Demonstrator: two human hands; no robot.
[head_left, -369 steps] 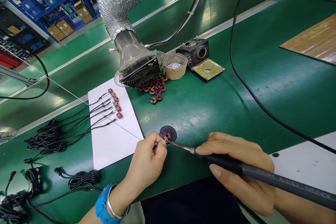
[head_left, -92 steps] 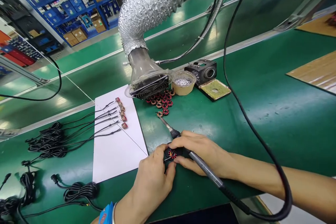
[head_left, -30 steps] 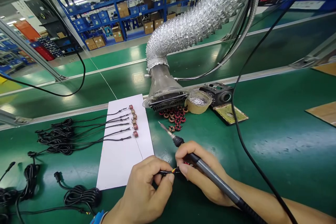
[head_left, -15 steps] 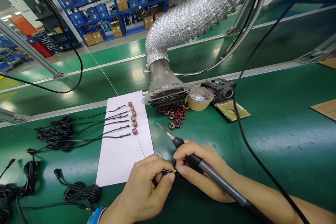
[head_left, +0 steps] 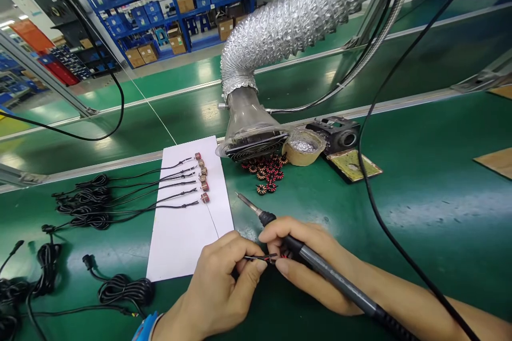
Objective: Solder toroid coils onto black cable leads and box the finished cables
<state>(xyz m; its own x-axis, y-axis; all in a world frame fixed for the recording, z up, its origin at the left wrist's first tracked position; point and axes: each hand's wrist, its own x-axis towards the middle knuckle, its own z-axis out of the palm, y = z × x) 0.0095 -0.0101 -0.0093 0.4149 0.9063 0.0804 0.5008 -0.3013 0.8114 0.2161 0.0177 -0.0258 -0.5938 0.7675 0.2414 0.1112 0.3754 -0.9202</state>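
Two items are gripped at the near side: a black cable [head_left: 251,258], pinched by the left hand [head_left: 224,285] near its wires [head_left: 271,257], and a soldering iron [head_left: 326,269], held by the right hand [head_left: 320,290], at whose fingertips [head_left: 282,266] a red coil [head_left: 285,255] is partly hidden. The wires should be steadied, and the tip [head_left: 245,201] kept clear of the far coil pile [head_left: 269,173].

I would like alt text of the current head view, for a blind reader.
A left hand pinches a black cable and a right hand holds a soldering iron over a green workbench. Beyond lie ring-shaped coils by a fume hood, and a white sheet bearing cable ends.
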